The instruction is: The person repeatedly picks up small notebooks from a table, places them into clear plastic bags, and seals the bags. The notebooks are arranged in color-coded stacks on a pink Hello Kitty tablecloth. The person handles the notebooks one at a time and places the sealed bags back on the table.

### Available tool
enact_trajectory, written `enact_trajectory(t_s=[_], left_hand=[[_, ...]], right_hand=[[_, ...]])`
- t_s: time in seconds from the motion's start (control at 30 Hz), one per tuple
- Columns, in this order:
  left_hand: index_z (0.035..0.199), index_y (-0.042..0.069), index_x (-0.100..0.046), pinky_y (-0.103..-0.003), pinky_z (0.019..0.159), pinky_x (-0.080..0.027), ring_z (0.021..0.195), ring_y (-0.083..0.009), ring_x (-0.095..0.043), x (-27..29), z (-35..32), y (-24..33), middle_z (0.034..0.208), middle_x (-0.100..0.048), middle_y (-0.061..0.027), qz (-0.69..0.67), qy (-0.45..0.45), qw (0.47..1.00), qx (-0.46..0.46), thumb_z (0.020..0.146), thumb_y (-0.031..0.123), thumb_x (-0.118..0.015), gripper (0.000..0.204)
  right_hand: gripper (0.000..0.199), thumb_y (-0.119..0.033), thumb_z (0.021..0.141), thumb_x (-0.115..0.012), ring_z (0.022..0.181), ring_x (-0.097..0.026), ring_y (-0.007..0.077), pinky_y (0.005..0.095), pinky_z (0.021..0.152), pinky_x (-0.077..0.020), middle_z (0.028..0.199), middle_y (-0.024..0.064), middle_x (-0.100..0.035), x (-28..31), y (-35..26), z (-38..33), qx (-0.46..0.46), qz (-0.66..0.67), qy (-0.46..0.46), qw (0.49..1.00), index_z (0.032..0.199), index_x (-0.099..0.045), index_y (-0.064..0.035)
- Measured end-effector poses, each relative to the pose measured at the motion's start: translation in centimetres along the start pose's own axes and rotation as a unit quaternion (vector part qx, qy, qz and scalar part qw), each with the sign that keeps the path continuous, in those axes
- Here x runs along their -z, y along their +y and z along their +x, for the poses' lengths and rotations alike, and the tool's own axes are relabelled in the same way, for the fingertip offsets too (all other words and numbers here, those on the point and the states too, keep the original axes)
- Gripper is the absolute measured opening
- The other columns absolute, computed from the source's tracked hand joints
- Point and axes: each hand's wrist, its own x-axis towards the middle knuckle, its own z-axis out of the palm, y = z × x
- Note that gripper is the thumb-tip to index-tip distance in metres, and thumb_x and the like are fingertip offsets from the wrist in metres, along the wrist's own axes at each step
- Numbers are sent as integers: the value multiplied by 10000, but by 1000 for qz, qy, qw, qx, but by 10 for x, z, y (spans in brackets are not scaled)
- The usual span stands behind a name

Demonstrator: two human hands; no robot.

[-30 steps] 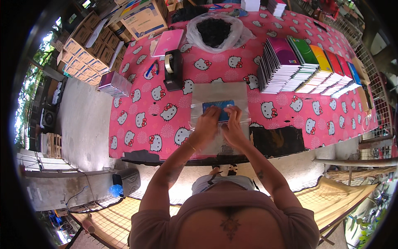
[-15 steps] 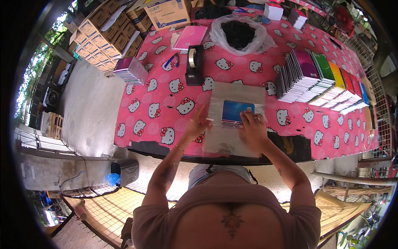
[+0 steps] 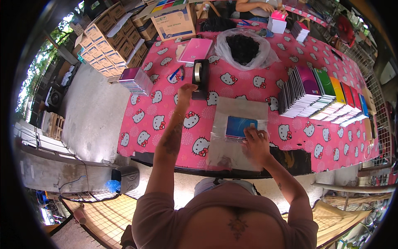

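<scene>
A small blue spiral notebook [image 3: 240,127] lies on a greyish-beige sheet [image 3: 228,108] near the table's front edge, with clear plastic film around its lower part. My right hand [image 3: 256,143] grips its right edge, fingertips on the cover beside a small pale patch. My left hand [image 3: 187,91] reaches forward to the near left side of a black tape dispenser [image 3: 201,79] carrying a roll of tape. Its fingers are pinched together; whatever they hold is too small to make out.
Stacked spiral notebooks [image 3: 306,93] in several colours stand at the right; another stack [image 3: 134,81] is at the left edge. Behind are pens [image 3: 176,74], a pink notebook [image 3: 195,50], a plastic bag of black material [image 3: 244,47] and cartons [image 3: 173,25]. Another person's hands [image 3: 269,7] work across the table.
My left hand has moved from beside the sheet forward to the tape dispenser. My right hand has stayed on the blue notebook. The view has tilted up, showing the other person.
</scene>
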Motion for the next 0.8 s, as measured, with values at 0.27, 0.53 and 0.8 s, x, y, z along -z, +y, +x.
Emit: enact_trajectory(t_s=[0.27, 0.53, 0.8], left_hand=[[871, 86, -750, -426, 603, -533, 746, -334, -703, -12, -34, -27, 832, -729, -139, 380, 190, 886, -185, 826, 230, -656, 177], [792, -29, -727, -262, 580, -505, 633, -116, -644, -121, -166, 4, 698, -700, -74, 255, -103, 952, -135, 777, 109, -683, 146], [729, 42, -676, -504, 665, -518, 749, -397, -682, -169, -201, -28, 745, -686, -199, 581, -19, 798, -157, 823, 388, -706, 360]], right_hand=[[485, -271, 769, -746, 1072, -611, 190, 395, 952, -385, 1174, 40, -568, 3, 8, 0, 16, 27, 16, 999, 1196, -610, -86], [462, -290, 761, -744, 1108, -583, 201, 413, 951, -378, 1170, 46, -595, -8, 20, -3, 31, 48, 52, 997, 1166, -632, -98], [497, -305, 716, -777, 1024, -602, 205, 418, 922, -400, 1056, 44, -595, -3, 23, -2, 22, 73, 47, 996, 1153, -647, -108]])
